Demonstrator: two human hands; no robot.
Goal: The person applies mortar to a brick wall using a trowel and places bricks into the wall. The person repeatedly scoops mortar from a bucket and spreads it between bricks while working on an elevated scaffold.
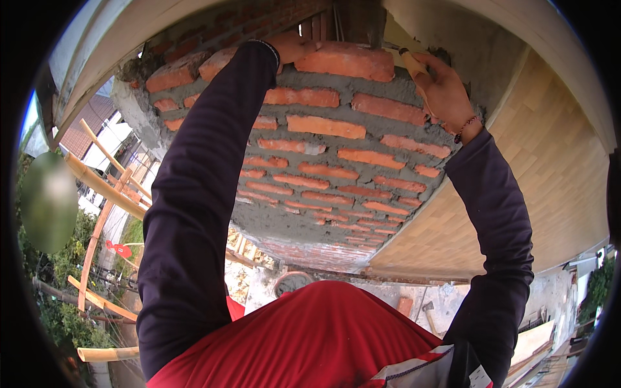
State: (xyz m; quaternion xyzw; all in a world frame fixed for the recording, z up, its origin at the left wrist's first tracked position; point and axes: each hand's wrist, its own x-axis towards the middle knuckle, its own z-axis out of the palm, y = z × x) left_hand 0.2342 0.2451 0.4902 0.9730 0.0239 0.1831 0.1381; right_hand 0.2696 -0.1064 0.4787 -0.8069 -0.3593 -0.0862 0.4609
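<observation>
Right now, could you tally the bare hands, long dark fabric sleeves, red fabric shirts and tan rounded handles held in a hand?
Bare left hand and right hand: 2
Long dark fabric left sleeve and right sleeve: 2
Red fabric shirt: 1
Tan rounded handle, in the right hand: 1
Total: 6

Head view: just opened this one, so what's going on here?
A person is at a brick wall, both arms stretched toward its top. The left hand is at the left end of a top-course brick; whether it holds or only touches it is unclear. The right hand, near the wall's right end, holds what looks like a wooden handle; its far end can't be made out. Grey mortar fills the joints below.
</observation>
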